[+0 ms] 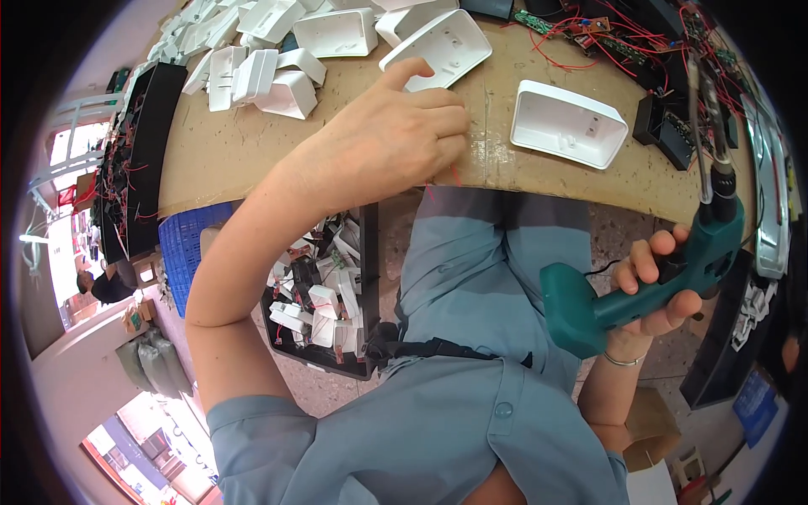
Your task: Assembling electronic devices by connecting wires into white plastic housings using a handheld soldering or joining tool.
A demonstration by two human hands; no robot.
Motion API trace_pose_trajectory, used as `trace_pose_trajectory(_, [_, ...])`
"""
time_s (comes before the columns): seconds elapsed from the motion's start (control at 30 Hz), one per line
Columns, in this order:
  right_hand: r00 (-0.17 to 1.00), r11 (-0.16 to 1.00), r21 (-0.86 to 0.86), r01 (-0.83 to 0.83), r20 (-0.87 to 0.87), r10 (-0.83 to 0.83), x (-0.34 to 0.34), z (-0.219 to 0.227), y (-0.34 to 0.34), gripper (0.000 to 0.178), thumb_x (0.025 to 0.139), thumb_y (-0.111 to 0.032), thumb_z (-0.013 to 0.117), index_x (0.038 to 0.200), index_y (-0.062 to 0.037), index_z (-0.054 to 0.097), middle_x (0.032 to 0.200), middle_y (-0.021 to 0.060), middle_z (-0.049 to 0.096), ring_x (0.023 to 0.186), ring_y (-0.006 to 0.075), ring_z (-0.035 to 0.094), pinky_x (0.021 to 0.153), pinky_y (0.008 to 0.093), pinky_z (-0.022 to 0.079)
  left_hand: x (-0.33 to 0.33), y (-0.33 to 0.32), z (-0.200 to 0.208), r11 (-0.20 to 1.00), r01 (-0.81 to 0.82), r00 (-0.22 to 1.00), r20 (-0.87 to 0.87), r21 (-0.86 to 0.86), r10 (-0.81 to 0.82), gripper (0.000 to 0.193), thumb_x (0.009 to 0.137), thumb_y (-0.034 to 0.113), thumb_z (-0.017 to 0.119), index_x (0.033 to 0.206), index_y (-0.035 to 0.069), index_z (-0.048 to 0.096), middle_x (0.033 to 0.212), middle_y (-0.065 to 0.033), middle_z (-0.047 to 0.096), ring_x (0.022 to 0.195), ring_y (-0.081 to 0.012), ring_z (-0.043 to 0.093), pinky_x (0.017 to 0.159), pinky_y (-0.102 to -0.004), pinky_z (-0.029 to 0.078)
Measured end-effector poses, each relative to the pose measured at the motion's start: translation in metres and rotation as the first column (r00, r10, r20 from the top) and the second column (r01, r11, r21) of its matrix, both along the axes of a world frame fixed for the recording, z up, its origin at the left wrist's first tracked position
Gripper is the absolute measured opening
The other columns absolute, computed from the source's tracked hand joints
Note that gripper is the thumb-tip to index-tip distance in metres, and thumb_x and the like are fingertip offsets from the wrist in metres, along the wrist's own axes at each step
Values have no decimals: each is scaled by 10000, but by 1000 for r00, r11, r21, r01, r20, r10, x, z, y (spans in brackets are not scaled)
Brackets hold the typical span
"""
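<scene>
My left hand [383, 139] reaches over the cardboard-covered bench, its fingers bent and the index finger at the edge of a white plastic housing [450, 50]. Short bits of red wire [455, 174] stick out below its curled fingers; what these fingers hold, if anything, is hidden. My right hand [656, 286] is wrapped round the handle of a green electric screwdriver [623, 308], off the bench's front edge at the right. The tool's bit end points up and away. Between the hands, another white housing [569, 124] lies with its hollow side up.
Several white housings [334, 34] are heaped at the far left. Black housings, circuit boards and red wires [589, 32] crowd the far right. A black crate [368, 286] of mixed parts and a blue basket [195, 252] stand below the bench's front edge. A black tray [156, 126] lines the left.
</scene>
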State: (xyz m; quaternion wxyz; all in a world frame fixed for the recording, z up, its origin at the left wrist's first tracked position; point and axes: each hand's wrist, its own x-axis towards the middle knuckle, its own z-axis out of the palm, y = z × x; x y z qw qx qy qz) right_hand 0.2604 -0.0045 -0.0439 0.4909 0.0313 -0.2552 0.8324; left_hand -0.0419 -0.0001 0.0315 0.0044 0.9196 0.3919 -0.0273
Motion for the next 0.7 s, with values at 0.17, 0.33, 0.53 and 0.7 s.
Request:
trace_pose_trajectory(0.17, [994,997,-29,67,83,-65,-9,-6,5,649,770,-256,648,1270,-21,309,1333,183,293,1021,211,461,758,309,477,-1,-2,-4,996,43,999,22,80,-45,157,679,144,576,805,61,533,931,-28,547,968,-178,522,916,-397,321])
trace_pose_trajectory(0.33, [995,995,-44,84,58,-82,-9,-13,12,635,777,-248,637,1265,-16,304,1372,216,174,1152,276,413,805,336,491,-3,8,-2,993,103,992,-72,50,-99,179,657,160,588,787,55,525,901,-47,539,947,-176,521,883,-386,355])
trace_pose_trajectory(0.53, [990,988,-106,115,91,-105,-18,-10,14,561,793,-209,615,1243,-9,348,1381,233,122,1236,320,304,878,369,471,-1,7,-14,969,118,992,-66,217,-106,69,687,115,527,745,78,527,683,-18,473,760,-155,520,828,-335,386])
trace_pose_trajectory(0.7, [949,970,-90,228,245,-200,-29,-8,11,633,797,-336,593,1267,-17,314,1365,245,188,1268,348,226,971,399,367,22,-1,-19,951,-127,883,469,280,-20,138,684,44,573,818,46,538,737,-66,531,678,-219,541,675,-327,437])
